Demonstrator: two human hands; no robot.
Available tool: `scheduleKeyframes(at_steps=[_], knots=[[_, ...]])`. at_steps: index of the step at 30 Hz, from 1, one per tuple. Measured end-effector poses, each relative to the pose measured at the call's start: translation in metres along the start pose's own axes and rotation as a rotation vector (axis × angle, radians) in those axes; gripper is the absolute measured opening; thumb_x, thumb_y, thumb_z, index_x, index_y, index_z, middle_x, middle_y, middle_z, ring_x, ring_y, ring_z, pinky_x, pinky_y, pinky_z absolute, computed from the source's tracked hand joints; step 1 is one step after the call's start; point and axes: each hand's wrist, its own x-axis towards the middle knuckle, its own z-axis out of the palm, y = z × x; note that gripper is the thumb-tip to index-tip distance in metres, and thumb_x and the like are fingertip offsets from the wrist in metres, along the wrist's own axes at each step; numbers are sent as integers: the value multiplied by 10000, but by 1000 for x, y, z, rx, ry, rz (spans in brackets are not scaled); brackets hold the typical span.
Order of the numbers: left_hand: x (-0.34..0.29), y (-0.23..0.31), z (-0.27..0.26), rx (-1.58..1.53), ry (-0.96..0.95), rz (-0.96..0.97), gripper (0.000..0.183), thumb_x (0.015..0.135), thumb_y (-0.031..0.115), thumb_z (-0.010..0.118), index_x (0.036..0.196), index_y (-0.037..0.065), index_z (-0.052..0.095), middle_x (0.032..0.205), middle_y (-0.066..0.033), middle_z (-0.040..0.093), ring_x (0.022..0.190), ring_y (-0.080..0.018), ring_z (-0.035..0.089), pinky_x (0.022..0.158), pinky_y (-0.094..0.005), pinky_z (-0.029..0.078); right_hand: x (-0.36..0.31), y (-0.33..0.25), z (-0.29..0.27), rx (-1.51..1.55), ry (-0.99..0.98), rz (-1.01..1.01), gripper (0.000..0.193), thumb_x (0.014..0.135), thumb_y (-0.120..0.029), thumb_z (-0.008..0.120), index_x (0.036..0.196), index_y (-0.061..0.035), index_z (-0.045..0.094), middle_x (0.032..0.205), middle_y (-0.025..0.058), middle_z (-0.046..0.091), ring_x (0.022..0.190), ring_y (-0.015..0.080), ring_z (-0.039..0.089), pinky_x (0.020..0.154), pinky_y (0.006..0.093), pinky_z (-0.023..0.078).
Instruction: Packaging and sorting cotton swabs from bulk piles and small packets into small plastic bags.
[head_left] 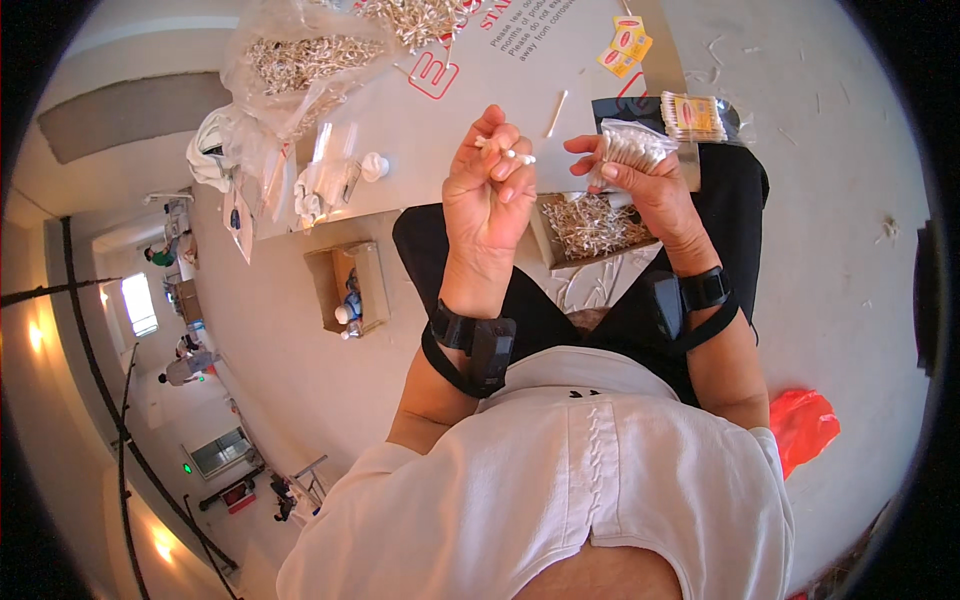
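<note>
My left hand (485, 205) is raised over the table's near edge, its fingers curled around a few white cotton swabs (513, 157). To its right, my right hand (665, 203) grips a clear bag packed with cotton swabs (636, 147), thumb in front. A single loose swab (557, 113) lies on the white tabletop (520, 85) beyond and between the hands. Just past the right hand rests a filled swab pack (694, 118) with a yellow label. Below the hands, a cardboard box (546, 238) of loose swabs sits partly under the table edge.
Large clear bags of swabs (315, 65) stand at the far left of the table, near a white cloth glove (322, 190). Yellow cards (627, 46) lie at the far right. On the floor are a small carton with bottles (375, 290), scattered swabs and a red bag (803, 428).
</note>
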Motion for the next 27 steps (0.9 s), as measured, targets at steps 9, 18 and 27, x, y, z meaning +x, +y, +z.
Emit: scheduleKeyframes(at_steps=[9,18,27], knots=[[-11,-4,-4,892,289,-88,355,727,-62,621,1063,-18,515,742,-62,538,513,-117,482,402,-218,390,1,6,-10,-17,61,1,224,831,-89,611,1043,-15,617,1031,123,651,880,175,633,709,274,511],[-35,-16,-79,2065,117,-177,244,664,-29,608,903,-38,562,688,-141,550,621,-217,567,601,-332,466,10,4,-24,-16,235,-86,239,841,-89,603,1063,-1,599,979,134,662,830,190,649,674,279,516],[10,43,-89,2087,216,-20,73,768,48,615,808,-9,594,654,-78,601,567,-127,547,541,-280,450,19,6,-14,-167,235,61,148,847,-91,589,948,7,635,896,96,661,804,163,628,671,281,496]])
